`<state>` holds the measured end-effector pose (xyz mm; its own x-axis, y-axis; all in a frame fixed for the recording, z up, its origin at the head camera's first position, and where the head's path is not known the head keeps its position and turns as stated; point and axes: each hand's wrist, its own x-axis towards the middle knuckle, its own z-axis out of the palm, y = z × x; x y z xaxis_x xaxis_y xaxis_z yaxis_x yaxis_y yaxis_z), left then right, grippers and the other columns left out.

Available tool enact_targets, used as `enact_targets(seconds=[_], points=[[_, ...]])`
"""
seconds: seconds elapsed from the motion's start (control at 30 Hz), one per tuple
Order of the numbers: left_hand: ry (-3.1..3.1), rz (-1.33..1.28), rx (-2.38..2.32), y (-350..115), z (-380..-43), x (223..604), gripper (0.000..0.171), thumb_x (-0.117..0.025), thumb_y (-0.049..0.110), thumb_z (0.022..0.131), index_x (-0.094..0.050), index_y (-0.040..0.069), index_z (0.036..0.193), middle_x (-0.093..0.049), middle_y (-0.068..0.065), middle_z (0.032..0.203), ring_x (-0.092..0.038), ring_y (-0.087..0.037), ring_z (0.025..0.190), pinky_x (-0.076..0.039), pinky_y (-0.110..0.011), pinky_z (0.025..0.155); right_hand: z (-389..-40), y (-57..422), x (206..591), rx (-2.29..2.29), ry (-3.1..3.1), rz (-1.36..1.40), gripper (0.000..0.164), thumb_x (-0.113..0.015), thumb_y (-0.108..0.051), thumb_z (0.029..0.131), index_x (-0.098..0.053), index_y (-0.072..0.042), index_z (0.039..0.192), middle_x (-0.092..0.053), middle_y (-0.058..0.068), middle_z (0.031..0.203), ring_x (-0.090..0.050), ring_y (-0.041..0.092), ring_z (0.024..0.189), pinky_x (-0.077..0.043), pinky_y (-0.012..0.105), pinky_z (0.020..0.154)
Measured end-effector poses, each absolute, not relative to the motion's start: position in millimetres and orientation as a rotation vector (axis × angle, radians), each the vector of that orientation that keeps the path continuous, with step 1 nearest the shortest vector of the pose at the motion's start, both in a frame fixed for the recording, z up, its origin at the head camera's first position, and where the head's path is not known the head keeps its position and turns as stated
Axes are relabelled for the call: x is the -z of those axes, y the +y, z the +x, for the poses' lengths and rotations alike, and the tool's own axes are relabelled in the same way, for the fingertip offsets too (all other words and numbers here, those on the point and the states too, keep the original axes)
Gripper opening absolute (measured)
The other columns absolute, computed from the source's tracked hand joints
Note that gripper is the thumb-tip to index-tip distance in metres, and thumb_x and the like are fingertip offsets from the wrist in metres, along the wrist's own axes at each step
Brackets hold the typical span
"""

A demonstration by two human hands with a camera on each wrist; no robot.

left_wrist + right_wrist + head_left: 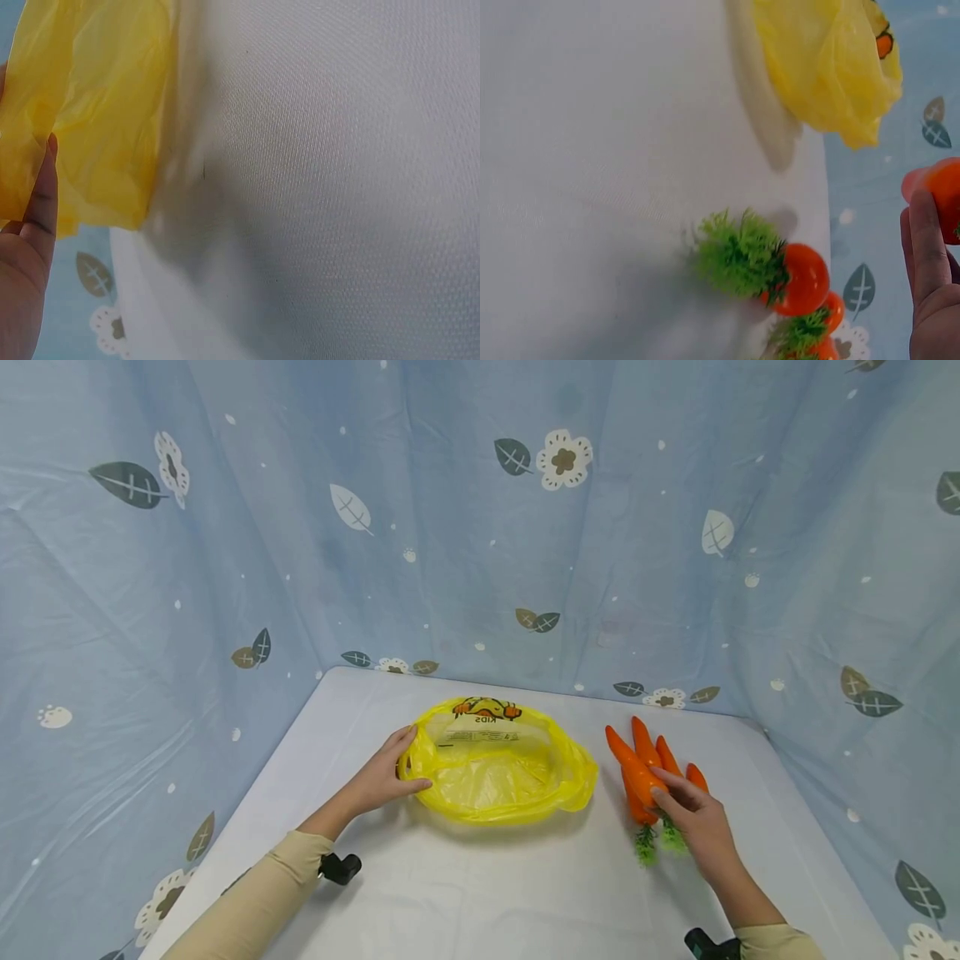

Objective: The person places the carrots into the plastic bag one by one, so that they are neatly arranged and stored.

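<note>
A yellow plastic bag [480, 810] with a cartoon print lies with its mouth spread wide in the head view. My left hand [378, 777] grips its left rim, thumb in front and fingers behind; the left wrist view shows the fingertips through the thin plastic. Off to the right, my right hand [697, 822] pinches an orange carrot [630, 760] between thumb and fingers, above several others. One carrot [667, 754] points away from me beside it. Leafy green tops [645, 847] hang at the near ends. In the right wrist view the held carrot [945, 196] appears at the edge.
A white cloth covers the table [450, 893]. Blue curtain [450, 527] with leaf and flower prints surrounds the back and sides. Dark wrist mounts [341, 868] sit near both sleeves.
</note>
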<state>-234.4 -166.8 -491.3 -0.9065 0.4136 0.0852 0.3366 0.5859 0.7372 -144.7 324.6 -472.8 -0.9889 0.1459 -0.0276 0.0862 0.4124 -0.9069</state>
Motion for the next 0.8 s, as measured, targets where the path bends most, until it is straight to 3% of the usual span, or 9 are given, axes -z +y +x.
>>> enact_targets(seconds=[0.4,0.63,0.8], points=[[2.694,0.627,-1.245,-166,-235,491,0.102,-0.081,0.029,0.088,-0.017,-0.003,0.161,-0.017,-0.022,0.166,-0.024,-0.043,0.150,-0.027,-0.060,0.118,-146,307,464,-1.712,-2.601,-0.216,0.060,-0.065,-0.045,0.099,-0.056,-0.011,0.147,-0.057,0.008,0.137,-0.057,0.004,0.104,-0.053,0.015,0.085],[2.696,0.622,-1.241,-165,-235,492,0.103,-0.081,0.031,0.088,-0.017,-0.002,0.161,-0.017,-0.022,0.166,-0.024,-0.043,0.150,-0.027,-0.060,0.118,-148,297,458,-1.750,-2.568,-0.186,0.058,-0.067,-0.041,0.098,-0.057,-0.007,0.145,-0.058,0.013,0.134,-0.061,0.005,0.101,-0.055,0.017,0.084],[2.698,0.619,-1.234,-166,-235,492,0.104,-0.081,0.034,0.088,-0.016,-0.002,0.161,-0.017,-0.022,0.165,-0.024,-0.043,0.150,-0.027,-0.060,0.118,-149,293,458,-1.783,-2.569,-0.122,0.056,-0.067,-0.038,0.099,-0.058,-0.008,0.144,-0.061,0.017,0.129,-0.066,0.012,0.097,-0.058,0.025,0.082]])
